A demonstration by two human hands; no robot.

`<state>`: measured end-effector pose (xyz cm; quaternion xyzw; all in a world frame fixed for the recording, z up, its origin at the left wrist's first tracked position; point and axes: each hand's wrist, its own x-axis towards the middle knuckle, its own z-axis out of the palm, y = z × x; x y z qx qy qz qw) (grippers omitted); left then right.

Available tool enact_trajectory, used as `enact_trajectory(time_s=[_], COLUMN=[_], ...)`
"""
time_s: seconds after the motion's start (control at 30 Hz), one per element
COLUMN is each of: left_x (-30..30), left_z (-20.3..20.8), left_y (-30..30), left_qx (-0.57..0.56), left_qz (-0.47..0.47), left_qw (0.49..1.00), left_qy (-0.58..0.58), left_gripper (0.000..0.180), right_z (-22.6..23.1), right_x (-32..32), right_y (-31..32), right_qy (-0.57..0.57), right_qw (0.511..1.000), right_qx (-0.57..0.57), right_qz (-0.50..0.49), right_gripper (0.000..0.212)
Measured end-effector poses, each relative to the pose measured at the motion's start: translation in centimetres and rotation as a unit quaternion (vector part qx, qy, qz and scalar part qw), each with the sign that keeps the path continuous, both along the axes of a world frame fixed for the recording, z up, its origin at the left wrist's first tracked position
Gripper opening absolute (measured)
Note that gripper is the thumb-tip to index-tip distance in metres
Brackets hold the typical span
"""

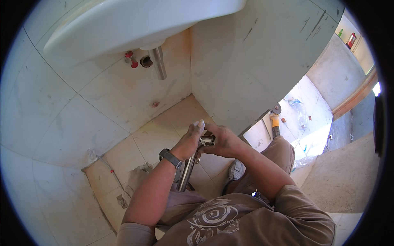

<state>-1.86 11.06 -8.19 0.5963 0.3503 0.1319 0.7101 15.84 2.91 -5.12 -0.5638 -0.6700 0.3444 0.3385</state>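
Observation:
In front of my body, my left hand [188, 141] and my right hand [225, 141] are both closed on a bent chrome drain pipe [187, 172]. The pipe's long straight leg slants down toward my lap, and its curved end sits between my fingers. My right fingers wrap that upper end; my left hand grips beside it with the thumb raised. Fingers partly hide the joint. Above and beyond hangs a white washbasin [152, 24], with a chrome tailpiece [158, 63] pointing down from it, apart from the pipe I hold.
Below the basin, the tiled wall has a round drain opening [145, 61] and a red-capped fitting [131, 60]. An angle grinder [275, 121] lies to the right near my knee. A thin braided hose [113, 171] is at lower left. Clear plastic wrapping [298, 110] lies beyond the grinder.

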Motion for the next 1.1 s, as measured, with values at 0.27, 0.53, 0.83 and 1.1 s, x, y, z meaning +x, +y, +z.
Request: enact_trajectory(time_s=[0.27, 0.53, 0.83, 1.1], left_x=[0.0, 0.5, -0.3, -0.4], left_z=[0.4, -0.1, -0.9, 0.2], left_y=[0.4, 0.2, 0.7, -0.1], left_qx=[0.020, 0.097, 0.352, 0.443], left_qz=[0.030, 0.071, -0.005, -0.102], left_qw=[0.999, 0.991, 0.930, 0.884], left_qy=[0.037, 0.060, 0.103, 0.111], left_gripper=[0.106, 0.064, 0.064, 0.042], right_z=[-1.1, -3.5, -2.5, -1.0], right_x=[0.8, 0.5, 2.2, 1.7], right_y=[0.0, -0.9, -0.3, 0.1], right_qy=[-0.013, -0.006, -0.055, -0.044], right_qw=[0.998, 0.990, 0.998, 0.954], right_qx=[0.027, 0.094, 0.027, -0.269], right_qz=[-0.059, -0.106, 0.019, 0.124], right_gripper=[0.052, 0.045, 0.037, 0.036])
